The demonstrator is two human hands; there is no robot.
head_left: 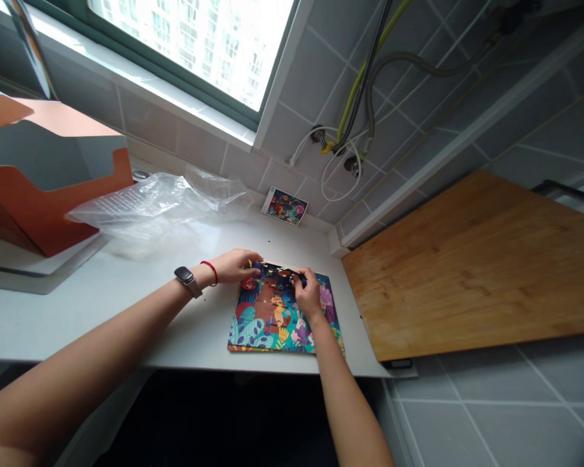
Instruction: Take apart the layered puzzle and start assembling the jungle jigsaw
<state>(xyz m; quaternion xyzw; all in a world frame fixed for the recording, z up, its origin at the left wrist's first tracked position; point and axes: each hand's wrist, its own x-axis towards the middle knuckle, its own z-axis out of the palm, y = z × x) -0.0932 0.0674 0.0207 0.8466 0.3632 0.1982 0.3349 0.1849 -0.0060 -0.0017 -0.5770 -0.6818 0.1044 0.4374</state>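
Note:
A colourful jigsaw puzzle (pixel 267 318) with animals and plants lies on the white counter in front of me, mostly assembled, on top of another board or layer whose edge shows beneath. My left hand (pixel 238 266) rests at its upper left corner, thumb and fingers apart, with the fingertips on the top edge. Over the upper right part, my right hand (pixel 308 295) has its fingers closed on a small dark puzzle piece (pixel 302 279), partly hidden by the fingers. A dark strip near the top edge shows between the two hands.
A small picture card (pixel 285 206) leans at the wall behind the puzzle. Crumpled clear plastic (pixel 160 201) lies to the left, beside an open orange box (pixel 78 214). On the right stands a wooden board (pixel 477 272). Hoses and cables (pixel 365 84) hang on the tiled wall.

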